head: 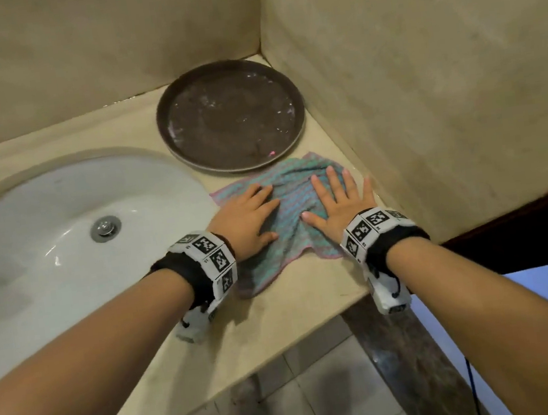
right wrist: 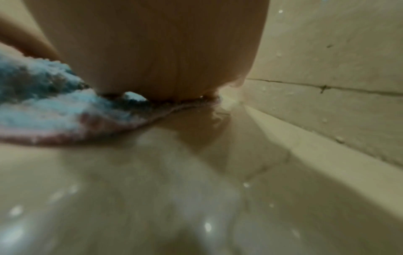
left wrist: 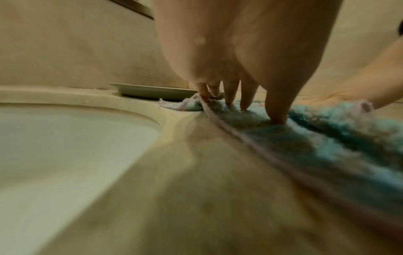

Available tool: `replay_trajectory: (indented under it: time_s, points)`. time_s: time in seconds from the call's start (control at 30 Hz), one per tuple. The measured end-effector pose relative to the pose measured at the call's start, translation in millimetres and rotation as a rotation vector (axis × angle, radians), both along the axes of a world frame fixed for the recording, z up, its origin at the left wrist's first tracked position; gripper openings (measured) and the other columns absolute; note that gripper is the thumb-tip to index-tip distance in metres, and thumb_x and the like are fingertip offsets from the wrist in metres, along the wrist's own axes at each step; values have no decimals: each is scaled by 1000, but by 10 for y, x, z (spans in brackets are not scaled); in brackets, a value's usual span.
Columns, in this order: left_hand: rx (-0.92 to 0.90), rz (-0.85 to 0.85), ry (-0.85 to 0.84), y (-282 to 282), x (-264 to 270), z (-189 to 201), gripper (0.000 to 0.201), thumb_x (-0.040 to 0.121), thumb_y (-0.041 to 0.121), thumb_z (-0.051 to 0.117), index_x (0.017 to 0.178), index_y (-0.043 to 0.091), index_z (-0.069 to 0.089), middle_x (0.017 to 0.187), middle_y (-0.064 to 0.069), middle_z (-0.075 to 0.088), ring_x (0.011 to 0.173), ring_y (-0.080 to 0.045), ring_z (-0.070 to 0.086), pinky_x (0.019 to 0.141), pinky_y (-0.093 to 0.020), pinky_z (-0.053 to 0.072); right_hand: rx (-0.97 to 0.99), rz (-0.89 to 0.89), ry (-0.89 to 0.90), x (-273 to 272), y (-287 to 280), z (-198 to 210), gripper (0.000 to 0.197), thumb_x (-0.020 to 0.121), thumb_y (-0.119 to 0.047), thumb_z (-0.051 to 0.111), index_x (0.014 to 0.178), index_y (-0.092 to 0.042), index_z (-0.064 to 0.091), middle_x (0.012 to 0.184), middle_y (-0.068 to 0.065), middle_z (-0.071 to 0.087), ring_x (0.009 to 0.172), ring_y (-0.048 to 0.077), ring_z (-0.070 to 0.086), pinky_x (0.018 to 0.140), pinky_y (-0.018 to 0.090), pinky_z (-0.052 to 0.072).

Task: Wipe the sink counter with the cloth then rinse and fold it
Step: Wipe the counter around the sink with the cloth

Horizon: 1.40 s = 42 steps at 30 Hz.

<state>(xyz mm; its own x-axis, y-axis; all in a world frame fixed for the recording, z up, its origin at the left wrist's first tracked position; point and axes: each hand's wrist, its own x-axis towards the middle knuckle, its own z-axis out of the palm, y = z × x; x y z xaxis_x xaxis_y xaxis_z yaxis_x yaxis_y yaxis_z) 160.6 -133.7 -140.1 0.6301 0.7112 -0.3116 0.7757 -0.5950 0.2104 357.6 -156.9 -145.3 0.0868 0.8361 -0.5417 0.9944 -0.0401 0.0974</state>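
A blue-green cloth with pink edges (head: 294, 201) lies spread and rumpled on the beige sink counter (head: 280, 323), between the sink and the right wall. My left hand (head: 250, 219) presses flat on its left part, fingers straight. My right hand (head: 341, 204) lies flat on its right part, fingers spread. In the left wrist view the left fingertips (left wrist: 244, 103) press into the cloth (left wrist: 327, 138). In the right wrist view the palm of the right hand (right wrist: 152, 51) bears down on the cloth (right wrist: 54, 107), and the counter (right wrist: 174, 189) looks wet.
A round dark tray (head: 230, 117) sits on the counter just behind the cloth, in the corner. The white sink basin (head: 61, 233) with its metal drain (head: 106, 228) lies to the left. Beige walls close the back and right (head: 423, 85). The counter's front edge drops to a tiled floor.
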Motion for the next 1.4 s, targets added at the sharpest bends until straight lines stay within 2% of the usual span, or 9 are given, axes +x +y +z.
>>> replay_trajectory:
  time_s: [0.1, 0.3, 0.53, 0.67, 0.8, 0.93, 1.03, 1.2, 1.4]
  points:
    - [-33, -46, -81, 175, -6, -30, 66, 93, 41, 46, 148, 15, 20, 159, -4, 8, 147, -19, 10, 119, -26, 6, -4, -35, -36, -34, 136, 10, 76, 87, -70, 8, 146, -32, -20, 156, 0, -26, 145, 25, -21, 115, 57, -12]
    - [-55, -100, -121, 401, 8, -74, 63, 96, 36, 42, 149, 12, 17, 159, -5, 4, 148, -19, 7, 118, -24, 3, 24, -45, -93, -106, 357, 9, 75, 89, -66, 6, 147, -26, -19, 157, 5, -23, 146, 27, -18, 117, 52, -12]
    - [-42, -99, -114, 543, 52, -82, 55, 98, 29, 37, 149, 14, 18, 159, 0, 7, 146, -16, 15, 117, -27, 16, 25, -20, -141, -198, 567, 32, 74, 93, -58, 3, 148, -13, -18, 157, 15, -17, 147, 28, -13, 121, 40, -7]
    - [-82, -51, -152, 600, 45, 19, 57, 94, 28, 50, 146, 20, 29, 157, 6, 18, 142, -16, 28, 115, -31, 28, 28, -48, -58, -215, 610, 36, 73, 97, -52, 11, 148, -6, -15, 156, 17, -19, 146, 28, -16, 122, 39, -5]
    - [-33, -50, -145, 529, 42, 112, 51, 94, 25, 49, 143, 19, 36, 155, 5, 25, 140, -18, 32, 112, -33, 32, 18, -79, -30, -234, 607, 30, 75, 97, -51, 15, 148, -5, -14, 156, 19, -19, 146, 30, -15, 122, 39, -5]
    - [-50, -58, -77, 486, 60, 135, 56, 93, 27, 49, 145, 20, 30, 157, 4, 19, 142, -17, 28, 113, -33, 32, -29, -140, -24, -164, 493, 86, 77, 96, -54, 18, 148, -8, -15, 156, 17, -19, 147, 31, -13, 122, 39, -2]
    - [-29, -60, -44, 390, 105, 170, 56, 92, 28, 51, 144, 19, 33, 156, 4, 20, 141, -18, 30, 110, -36, 35, -24, -118, -57, -66, 300, 75, 78, 96, -53, 19, 148, -6, -15, 156, 19, -17, 147, 32, -10, 122, 39, 2]
    - [-80, -27, -53, 178, 229, 191, 62, 90, 29, 53, 145, 13, 30, 157, -2, 19, 142, -19, 27, 114, -34, 29, -49, -123, -53, 42, -35, 83, 79, 97, -51, 23, 147, -4, -15, 156, 20, -18, 147, 33, -10, 122, 40, 3]
    - [-83, -33, -46, -194, 374, 257, 60, 87, 21, 57, 142, 8, 36, 151, -6, 30, 138, -21, 32, 110, -31, 30, -78, -111, -69, 146, -388, 114, 79, 98, -48, 26, 147, -2, -14, 156, 21, -17, 147, 34, -9, 122, 39, 4]
